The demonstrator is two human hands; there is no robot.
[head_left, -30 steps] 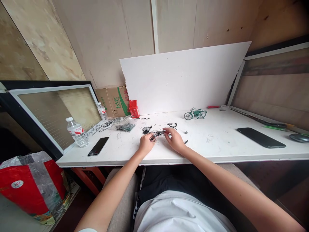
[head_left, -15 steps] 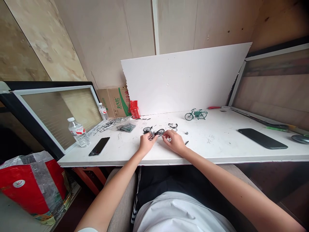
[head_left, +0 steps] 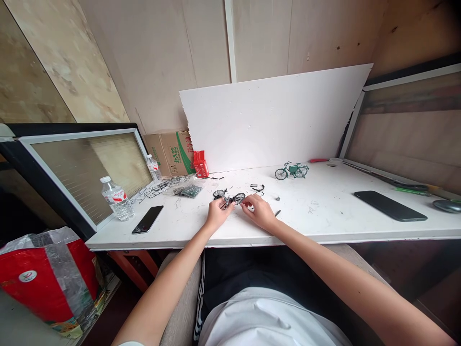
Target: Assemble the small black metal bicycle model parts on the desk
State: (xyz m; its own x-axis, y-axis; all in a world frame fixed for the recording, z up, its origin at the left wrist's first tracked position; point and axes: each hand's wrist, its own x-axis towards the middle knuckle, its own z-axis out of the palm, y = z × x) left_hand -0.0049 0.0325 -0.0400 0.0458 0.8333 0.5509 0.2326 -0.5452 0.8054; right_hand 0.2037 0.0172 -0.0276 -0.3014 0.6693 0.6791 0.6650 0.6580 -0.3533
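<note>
Low over the front middle of the table, my left hand (head_left: pixel 216 215) is closed around part of a small black model bicycle (head_left: pixel 237 197), whose spoked wheel sticks out past my fingers. Bent inward, the fingers of my right hand (head_left: pixel 260 211) close at the right edge of that wheel; the exact contact is too small to make out. Just behind lie a loose spoked wheel piece (head_left: pixel 219 193) and a thin curved black part (head_left: pixel 260 191). To the right are a small dark part (head_left: pixel 277 198) and a short black stick (head_left: pixel 277 213).
A finished green model bicycle (head_left: pixel 291 170) stands at the back right. Leftward are a plastic bag of parts (head_left: pixel 190 191), black part frames (head_left: pixel 158 188), a phone (head_left: pixel 148 219) and a water bottle (head_left: pixel 117 198). A black slab-like device (head_left: pixel 390 205) lies at right.
The view has shifted very slightly. My hands keep nearly the same pose at the black model bicycle, with only tiny finger movement.
</note>
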